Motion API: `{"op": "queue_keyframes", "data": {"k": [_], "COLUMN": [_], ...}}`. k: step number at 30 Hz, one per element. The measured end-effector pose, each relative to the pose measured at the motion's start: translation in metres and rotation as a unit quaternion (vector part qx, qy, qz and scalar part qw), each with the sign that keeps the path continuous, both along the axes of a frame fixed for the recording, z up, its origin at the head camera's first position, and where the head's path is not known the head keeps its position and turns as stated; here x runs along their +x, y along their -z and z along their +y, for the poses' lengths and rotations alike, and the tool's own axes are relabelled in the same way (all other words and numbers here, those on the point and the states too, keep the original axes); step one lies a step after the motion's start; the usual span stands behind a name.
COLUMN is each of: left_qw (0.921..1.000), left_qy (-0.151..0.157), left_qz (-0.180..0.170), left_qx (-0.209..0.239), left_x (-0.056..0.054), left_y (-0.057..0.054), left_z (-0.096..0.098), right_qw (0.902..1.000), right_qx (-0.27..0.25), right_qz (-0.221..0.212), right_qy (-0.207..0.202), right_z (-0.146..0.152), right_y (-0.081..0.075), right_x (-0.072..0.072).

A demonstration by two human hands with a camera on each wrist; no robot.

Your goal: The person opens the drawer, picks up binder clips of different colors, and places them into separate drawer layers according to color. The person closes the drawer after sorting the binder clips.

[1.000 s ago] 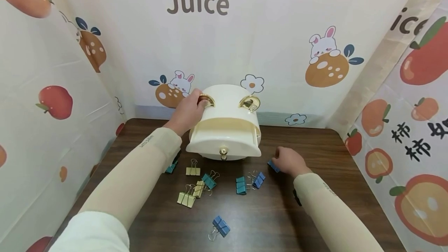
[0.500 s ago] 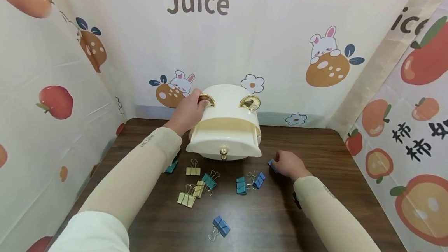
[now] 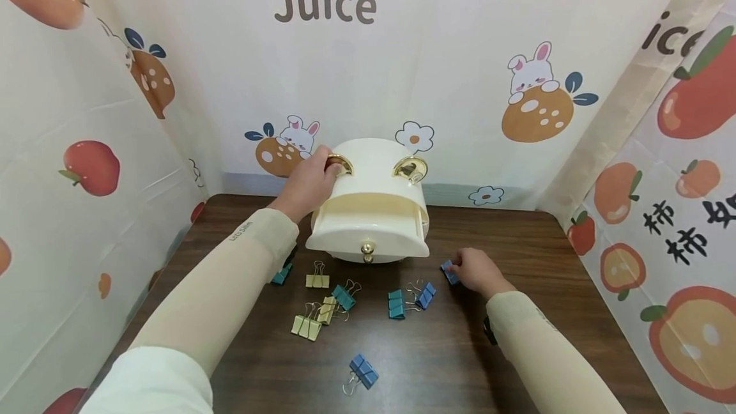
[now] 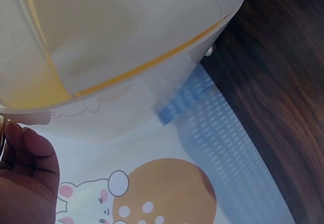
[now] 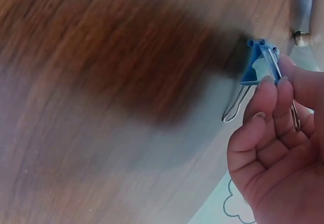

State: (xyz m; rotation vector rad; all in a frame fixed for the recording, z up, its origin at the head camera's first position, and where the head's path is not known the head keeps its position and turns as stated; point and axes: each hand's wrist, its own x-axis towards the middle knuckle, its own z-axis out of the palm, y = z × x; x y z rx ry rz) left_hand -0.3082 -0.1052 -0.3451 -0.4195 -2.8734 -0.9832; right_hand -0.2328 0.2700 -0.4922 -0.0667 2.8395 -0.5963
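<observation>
A blue binder clip [image 5: 260,64] is pinched between the thumb and fingers of my right hand [image 3: 478,271], low over the table right of the white drawer box. One of its wire handles angles down in the right wrist view. My left hand [image 3: 307,185] grips the gold ring [image 3: 340,163] on the box's upper left; in the left wrist view its curled fingers [image 4: 38,150] show at the left edge. The white box [image 3: 376,174] has its drawer [image 3: 345,238] pulled out, with gold knobs at the front. A second gold ring [image 3: 410,170] sits on the upper right.
Several binder clips lie in front of the box: a yellow clip [image 3: 317,281], a teal clip [image 3: 344,298], another teal clip [image 3: 396,304], a blue clip [image 3: 426,295] and a nearer blue clip [image 3: 365,371]. A printed curtain [image 3: 460,50] encloses the dark wooden table [image 3: 276,375].
My right hand shifts slightly to the right, fingers still at the blue binder clip. The left hand, the box and the other clips stay in place.
</observation>
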Motion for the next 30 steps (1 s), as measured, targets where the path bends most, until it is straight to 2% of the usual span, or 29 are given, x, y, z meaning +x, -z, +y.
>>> {"op": "queue_keyframes", "data": {"k": [7, 13, 16, 20, 25, 30], "left_qw": [1.0000, 1.0000, 1.0000, 1.0000, 1.0000, 1.0000], "left_qy": [0.002, 0.002, 0.003, 0.003, 0.001, 0.000], "left_qz": [-0.003, -0.001, -0.001, 0.000, 0.001, 0.002], "left_qx": [0.004, 0.004, 0.006, 0.005, 0.003, 0.003], "left_x": [0.001, 0.000, 0.000, 0.000, -0.001, -0.001], "left_y": [0.000, 0.001, 0.001, 0.001, 0.001, 0.001], "left_z": [-0.001, -0.001, 0.000, 0.000, 0.000, 0.000], "right_qw": [0.9995, 0.9927, 0.9852, 0.9731, 0.9518, 0.9330], "right_qx": [-0.014, -0.082, -0.106, -0.112, -0.130, -0.127], "right_qz": [0.026, 0.072, 0.114, 0.175, 0.247, 0.315], "right_qy": [0.006, 0.050, 0.073, 0.098, 0.128, 0.120], "right_z": [-0.006, -0.014, -0.019, -0.028, -0.038, -0.042], "right_y": [-0.003, -0.014, -0.021, -0.033, -0.057, -0.084], "right_x": [0.003, 0.011, 0.018, 0.028, 0.036, 0.040]}}
